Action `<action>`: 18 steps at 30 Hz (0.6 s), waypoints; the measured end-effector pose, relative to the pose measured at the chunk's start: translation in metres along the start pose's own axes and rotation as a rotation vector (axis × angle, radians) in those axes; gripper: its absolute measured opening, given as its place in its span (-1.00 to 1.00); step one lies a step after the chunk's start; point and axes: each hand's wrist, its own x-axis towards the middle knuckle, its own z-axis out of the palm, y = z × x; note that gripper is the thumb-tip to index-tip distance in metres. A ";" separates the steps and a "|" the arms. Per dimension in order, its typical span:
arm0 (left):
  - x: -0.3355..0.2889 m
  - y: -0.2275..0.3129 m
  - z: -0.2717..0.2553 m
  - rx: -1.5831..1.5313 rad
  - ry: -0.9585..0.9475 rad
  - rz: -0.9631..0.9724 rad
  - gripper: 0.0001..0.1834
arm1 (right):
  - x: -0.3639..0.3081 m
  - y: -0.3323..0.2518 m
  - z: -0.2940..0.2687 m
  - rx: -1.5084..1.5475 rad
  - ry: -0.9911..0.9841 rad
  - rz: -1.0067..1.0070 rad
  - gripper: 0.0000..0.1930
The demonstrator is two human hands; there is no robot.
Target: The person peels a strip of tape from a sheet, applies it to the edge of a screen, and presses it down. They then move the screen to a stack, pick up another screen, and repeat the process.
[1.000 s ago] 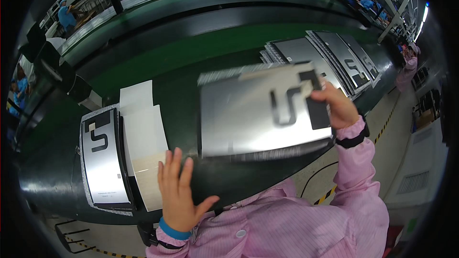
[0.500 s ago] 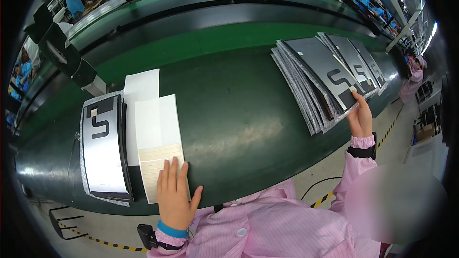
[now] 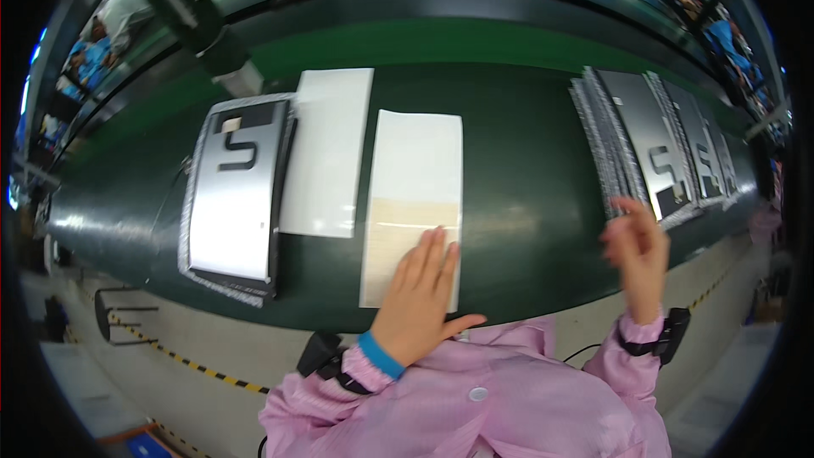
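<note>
White-and-cream sheet (image 3: 417, 161) lies flat on the green table (image 3: 517, 170) in front of me, its lower part under my left hand (image 3: 414, 297), whose straight fingers rest close together with the thumb spread away. To the left lie 1 plain white sheet (image 3: 326, 153) and, beside that, 1 silver panel (image 3: 233, 216). My right hand (image 3: 641, 259) is blurred; its bent fingers seem loosely apart, near the grey panel stacks (image 3: 638, 123) at the right.

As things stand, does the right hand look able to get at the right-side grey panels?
Probably yes: the right hand looks empty, beside the near end of the grey panels, with nothing visible blocking the way.
</note>
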 end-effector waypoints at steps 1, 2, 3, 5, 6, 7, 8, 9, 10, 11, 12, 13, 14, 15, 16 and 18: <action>0.003 0.000 0.002 0.014 0.004 -0.025 0.05 | -0.004 -0.007 0.034 -0.037 -0.182 0.012 -0.65; 0.005 0.002 0.000 0.066 0.022 -0.035 0.05 | -0.007 -0.011 0.061 -0.090 -0.244 -0.066 -0.63; 0.006 0.001 -0.001 0.115 0.042 -0.040 0.05 | -0.009 -0.011 0.084 -0.148 -0.300 -0.149 -0.61; 0.003 -0.001 -0.012 0.188 0.107 -0.064 0.01 | -0.009 -0.011 0.115 -0.258 -0.293 -0.312 -0.55; -0.001 -0.004 -0.021 0.228 0.161 -0.129 -0.03 | -0.007 -0.013 0.121 -0.326 -0.369 -0.300 -0.48; -0.005 -0.009 -0.029 0.266 0.214 -0.192 -0.07 | -0.006 -0.016 0.129 -0.317 -0.384 -0.311 -0.48; -0.011 -0.017 -0.033 0.239 0.287 -0.258 -0.17 | -0.004 -0.019 0.136 -0.299 -0.374 -0.344 -0.46; -0.020 -0.026 -0.031 0.250 0.292 -0.279 -0.17 | -0.003 -0.021 0.143 -0.278 -0.371 -0.379 -0.44; -0.027 -0.035 -0.027 0.192 0.346 -0.341 -0.19 | -0.002 -0.021 0.147 -0.298 -0.382 -0.431 -0.43; -0.031 -0.040 -0.025 0.131 0.400 -0.401 -0.20 | -0.002 -0.023 0.149 -0.293 -0.392 -0.438 -0.43; -0.031 -0.038 -0.030 0.109 0.444 -0.381 -0.25 | -0.001 -0.025 0.150 -0.286 -0.380 -0.422 -0.44; -0.032 -0.040 -0.035 0.111 0.448 -0.386 -0.25 | 0.001 -0.026 0.152 -0.279 -0.368 -0.405 -0.45; -0.033 -0.044 -0.042 0.156 0.483 -0.396 -0.28 | 0.004 -0.026 0.153 -0.279 -0.374 -0.410 -0.45; -0.034 -0.048 -0.047 0.198 0.514 -0.402 -0.31 | 0.006 -0.026 0.152 -0.283 -0.415 -0.338 -0.47; -0.035 -0.053 -0.054 0.187 0.550 -0.413 -0.36 | 0.008 -0.025 0.151 -0.285 -0.458 -0.267 -0.49; -0.032 -0.060 -0.070 0.380 0.570 -0.455 -0.32 | 0.010 -0.021 0.152 -0.311 -0.430 -0.322 -0.52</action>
